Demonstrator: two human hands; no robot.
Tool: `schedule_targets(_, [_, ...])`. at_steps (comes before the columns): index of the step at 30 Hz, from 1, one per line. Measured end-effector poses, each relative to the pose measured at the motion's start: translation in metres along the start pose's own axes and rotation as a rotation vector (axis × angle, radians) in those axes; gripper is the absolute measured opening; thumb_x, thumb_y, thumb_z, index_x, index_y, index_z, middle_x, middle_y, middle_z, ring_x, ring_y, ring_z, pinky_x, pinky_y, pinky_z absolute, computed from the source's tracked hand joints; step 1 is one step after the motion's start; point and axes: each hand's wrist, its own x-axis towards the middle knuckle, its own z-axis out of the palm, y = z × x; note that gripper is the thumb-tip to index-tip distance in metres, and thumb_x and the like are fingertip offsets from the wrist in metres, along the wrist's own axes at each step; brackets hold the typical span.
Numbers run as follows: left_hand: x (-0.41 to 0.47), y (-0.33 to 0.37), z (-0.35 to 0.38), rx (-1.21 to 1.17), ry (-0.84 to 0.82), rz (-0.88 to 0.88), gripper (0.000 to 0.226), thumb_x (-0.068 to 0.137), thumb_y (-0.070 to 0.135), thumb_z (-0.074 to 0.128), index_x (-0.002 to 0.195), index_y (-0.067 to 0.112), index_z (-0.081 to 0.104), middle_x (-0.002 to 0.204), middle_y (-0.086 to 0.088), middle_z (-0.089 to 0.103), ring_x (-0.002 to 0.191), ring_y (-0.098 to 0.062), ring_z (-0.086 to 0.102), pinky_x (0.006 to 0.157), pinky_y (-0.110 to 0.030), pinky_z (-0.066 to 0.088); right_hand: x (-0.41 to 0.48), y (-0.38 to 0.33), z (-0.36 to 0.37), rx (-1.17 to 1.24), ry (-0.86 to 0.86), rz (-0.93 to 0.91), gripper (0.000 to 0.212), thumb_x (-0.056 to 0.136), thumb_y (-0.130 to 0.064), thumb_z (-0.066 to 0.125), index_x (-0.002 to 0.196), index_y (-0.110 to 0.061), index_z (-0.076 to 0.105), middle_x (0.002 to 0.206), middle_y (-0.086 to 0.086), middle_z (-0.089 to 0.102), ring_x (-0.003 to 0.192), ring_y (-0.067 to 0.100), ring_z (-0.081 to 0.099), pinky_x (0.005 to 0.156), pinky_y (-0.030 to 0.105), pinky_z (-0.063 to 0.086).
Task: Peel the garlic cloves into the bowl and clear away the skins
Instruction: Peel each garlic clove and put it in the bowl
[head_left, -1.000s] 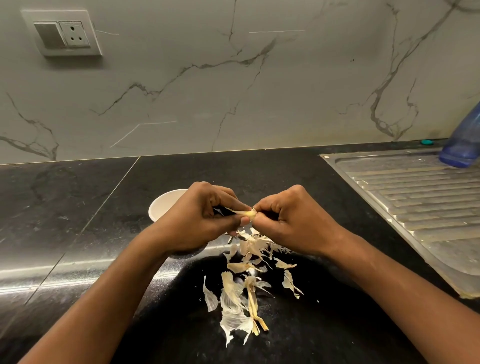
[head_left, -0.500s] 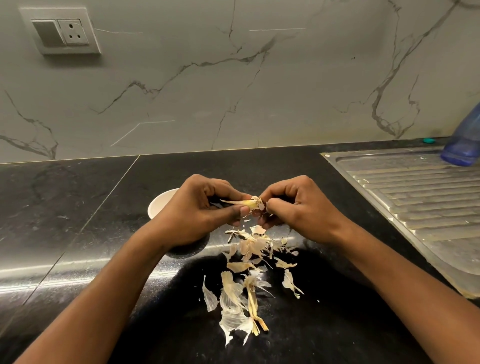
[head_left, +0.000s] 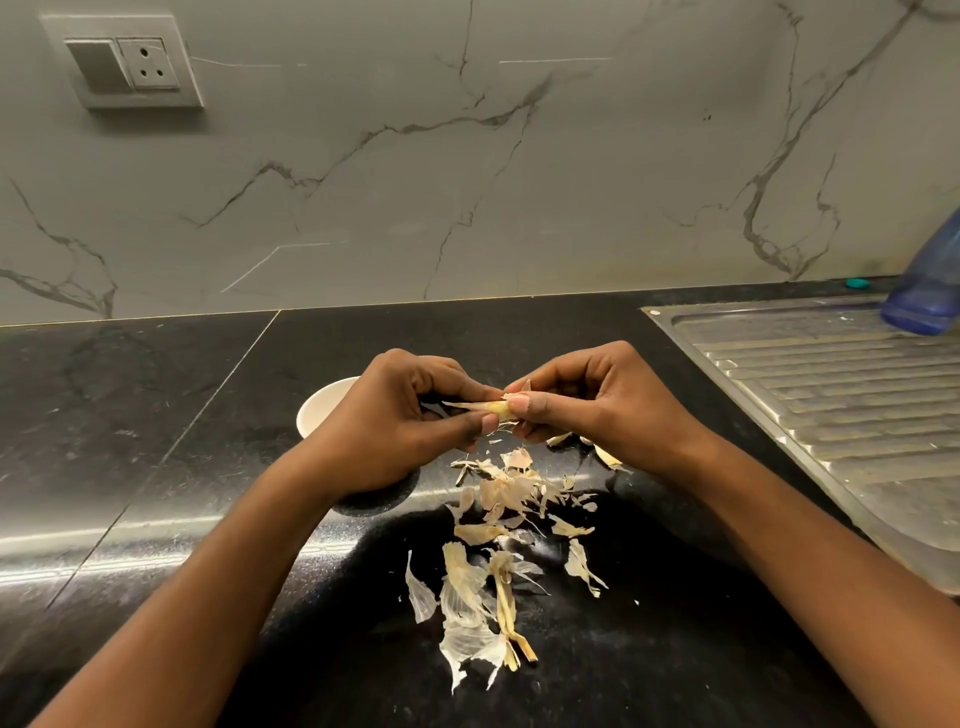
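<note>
Your left hand (head_left: 395, 421), just left of centre frame, has its fingers curled in. Thumb and forefinger pinch the garlic clove (head_left: 496, 407). Your right hand (head_left: 597, 410) is curled too, and its fingertips nip the loose papery skin at the clove's right end. So both hands are on the one clove, held up off the counter (head_left: 156, 467).

I'd say the trick here is to hold firm with the left and strip along the clove's length with the right, not pick at it in bits. There's a long flap hanging off on the left side, so it looks about half done to me.

The white bowl (head_left: 322, 405) sits right behind your left hand. Only its rim peeks out, so I can't tell what's in it. It's close enough that stray skin could flutter in, so I'd peel over the pile instead.

That pile of skins (head_left: 498, 525) is spread below your hands toward bottom centre, with a few bits tucked under your right wrist. It's light stuff and will probably scatter if you sweep fast.

Further out there's the steel drainboard (head_left: 831, 395) at the right edge, with a blue bottle (head_left: 924, 296) on it at upper right. A wall socket (head_left: 130, 62) is at upper left. Nothing's blocking your hands.
</note>
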Motion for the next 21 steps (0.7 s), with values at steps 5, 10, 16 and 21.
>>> schedule_targets(5, [0.0005, -0.0010, 0.0018, -0.042, 0.024, 0.010, 0.024, 0.093, 0.015, 0.078, 0.116, 0.011, 0.079, 0.097, -0.002, 0.077, 0.083, -0.028, 0.077, 0.075, -0.045, 0.066, 0.0020, 0.0034, -0.0010, 0.044, 0.006, 0.005, 0.023, 0.091, -0.016, 0.076, 0.109, -0.002, 0.080, 0.091, 0.014, 0.081, 0.081, 0.029, 0.079, 0.074, 0.033, 0.066])
schedule_targets(10, [0.0015, 0.0025, 0.0039, -0.194, 0.060, 0.030, 0.028, 0.091, 0.010, 0.076, 0.118, 0.002, 0.076, 0.099, -0.009, 0.079, 0.086, -0.031, 0.077, 0.079, -0.042, 0.065, 0.0029, 0.0022, -0.0006, 0.216, 0.027, 0.037, 0.024, 0.090, -0.016, 0.071, 0.109, -0.002, 0.078, 0.089, 0.017, 0.079, 0.075, 0.022, 0.077, 0.070, 0.028, 0.064])
schedule_targets(16, [0.0020, 0.0036, 0.0049, -0.350, 0.082, 0.018, 0.033, 0.090, 0.006, 0.074, 0.122, -0.002, 0.073, 0.107, -0.015, 0.079, 0.092, -0.037, 0.077, 0.082, -0.036, 0.065, 0.0049, 0.0037, 0.0002, 0.258, 0.018, 0.067, 0.024, 0.096, -0.018, 0.066, 0.111, -0.003, 0.076, 0.091, 0.011, 0.078, 0.079, 0.020, 0.074, 0.073, 0.028, 0.063])
schedule_targets(21, [0.0019, 0.0032, 0.0073, -0.419, 0.098, -0.045, 0.033, 0.089, 0.008, 0.073, 0.121, -0.001, 0.072, 0.108, -0.015, 0.079, 0.097, -0.035, 0.078, 0.084, -0.035, 0.065, 0.0062, 0.0051, -0.0008, 0.232, -0.003, 0.091, 0.020, 0.103, -0.015, 0.062, 0.112, -0.002, 0.074, 0.090, 0.009, 0.076, 0.079, 0.018, 0.071, 0.074, 0.029, 0.061])
